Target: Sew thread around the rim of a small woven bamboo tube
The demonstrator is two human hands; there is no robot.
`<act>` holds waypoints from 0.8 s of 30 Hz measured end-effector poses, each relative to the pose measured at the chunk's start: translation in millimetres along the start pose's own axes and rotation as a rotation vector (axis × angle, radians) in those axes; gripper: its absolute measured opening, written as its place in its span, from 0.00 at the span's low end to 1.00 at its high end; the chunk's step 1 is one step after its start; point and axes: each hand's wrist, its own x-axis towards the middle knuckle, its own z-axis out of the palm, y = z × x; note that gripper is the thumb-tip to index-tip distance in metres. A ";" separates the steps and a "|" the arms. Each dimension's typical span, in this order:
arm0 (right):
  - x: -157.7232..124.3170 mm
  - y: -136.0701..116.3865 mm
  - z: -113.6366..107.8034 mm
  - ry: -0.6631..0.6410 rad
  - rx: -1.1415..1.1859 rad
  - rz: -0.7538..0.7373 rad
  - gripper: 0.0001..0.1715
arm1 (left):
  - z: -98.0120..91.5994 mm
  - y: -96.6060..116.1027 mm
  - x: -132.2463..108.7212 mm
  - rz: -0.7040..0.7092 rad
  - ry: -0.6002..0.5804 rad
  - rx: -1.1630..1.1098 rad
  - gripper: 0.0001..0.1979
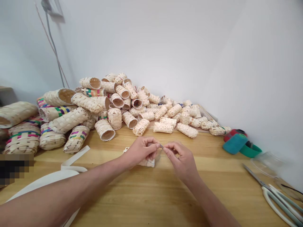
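Observation:
Over the wooden table [146,192], my left hand [142,151] is closed round a small pale woven basket [147,162], which shows only below the fingers. My right hand [181,159] meets it from the right, thumb and forefinger pinched on a thin dark bit [161,146] at the left fingertips. I cannot make out what that bit is. The two hands touch at the fingertips.
A big heap of small woven baskets [123,104] fills the back of the table; larger ones with coloured bands [23,137] lie at the left. White strapping [71,164] curls at the near left. Scissors [272,192], a teal block [234,143] and a green bowl [251,151] lie right.

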 end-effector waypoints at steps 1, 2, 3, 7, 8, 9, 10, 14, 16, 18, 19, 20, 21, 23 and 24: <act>0.1 0.0 -0.2 -0.016 0.023 0.018 0.07 | 0.6 0.4 -0.1 -0.004 0.004 0.005 0.13; 0.2 0.3 -0.5 -0.033 0.049 0.040 0.07 | 1.0 0.5 -0.1 -0.007 0.008 0.011 0.13; 0.3 0.8 -0.9 -0.051 0.078 0.069 0.08 | 1.4 0.5 -0.1 -0.008 0.011 0.020 0.12; 1.1 3.7 -2.1 -0.123 0.220 0.217 0.11 | 1.3 -0.4 0.4 -0.009 0.028 0.047 0.12; 1.3 4.2 -2.3 -0.137 0.254 0.249 0.12 | 1.0 -0.6 0.5 -0.011 0.034 0.044 0.11; 1.6 4.7 -2.4 -0.147 0.280 0.276 0.13 | 0.5 -0.7 0.7 -0.011 0.036 0.037 0.11; 1.9 5.1 -2.4 -0.150 0.300 0.295 0.13 | 0.0 -0.7 0.8 -0.006 0.037 0.031 0.10; 2.6 6.9 -1.5 -0.133 0.322 0.326 0.14 | -2.3 0.8 -0.2 0.032 0.000 -0.013 0.10; 2.7 8.0 -0.8 -0.133 0.324 0.339 0.15 | -2.9 1.8 -1.3 0.049 -0.025 -0.029 0.12; 2.9 8.6 -0.4 -0.134 0.327 0.351 0.15 | -3.0 2.1 -1.9 0.064 -0.034 -0.019 0.14; 3.0 8.7 -0.3 -0.132 0.326 0.355 0.15 | -2.9 1.8 -2.0 0.065 -0.034 -0.009 0.14; 3.1 8.5 -0.3 -0.133 0.322 0.356 0.15 | -2.6 1.3 -1.8 0.061 -0.030 -0.002 0.14; 3.2 8.3 -0.3 -0.133 0.317 0.356 0.15 | -2.3 0.6 -1.5 0.054 -0.026 0.002 0.14; 3.3 7.8 -0.5 -0.138 0.302 0.355 0.15 | -1.8 -1.3 -0.6 0.038 -0.018 0.001 0.14; 3.2 7.7 -0.5 -0.142 0.296 0.354 0.15 | -1.7 -2.3 -0.1 0.032 -0.015 -0.002 0.14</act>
